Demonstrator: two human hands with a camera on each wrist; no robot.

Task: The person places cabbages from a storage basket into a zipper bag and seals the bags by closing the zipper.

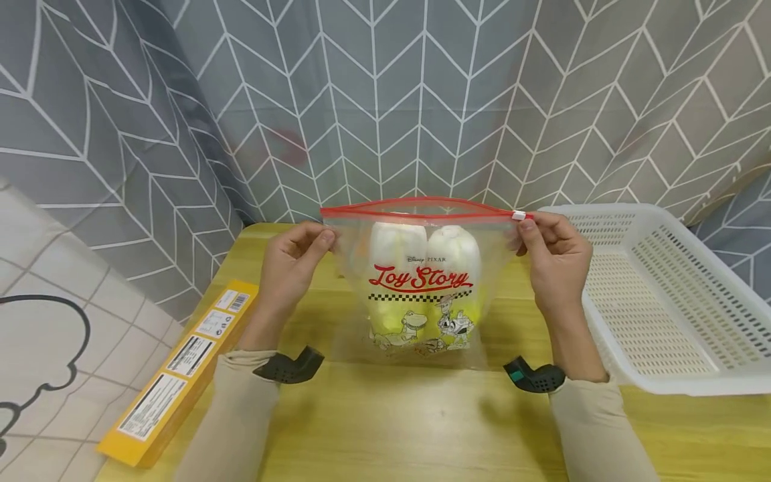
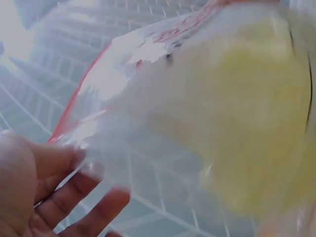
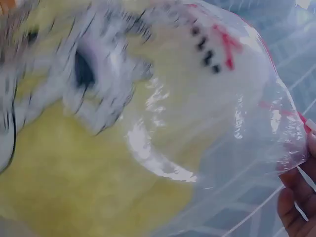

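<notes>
A clear zip bag [image 1: 421,294] with a red seal strip and a Toy Story print hangs upright over the yellow table [image 1: 397,415]. Two white-and-yellow soft items [image 1: 421,258] sit inside it. My left hand [image 1: 295,258] pinches the bag's top left corner. My right hand [image 1: 551,251] pinches the top right corner beside the white slider [image 1: 519,215]. In the left wrist view the bag [image 2: 207,108] fills the frame above my fingers [image 2: 64,197]. The right wrist view shows the bag [image 3: 148,123] close up, with fingertips [image 3: 298,197] at its edge.
A white perforated plastic basket [image 1: 662,294] stands at the right, touching nothing. A long yellow box [image 1: 181,371] with labels lies along the table's left edge. A grey patterned curtain [image 1: 385,100] hangs behind.
</notes>
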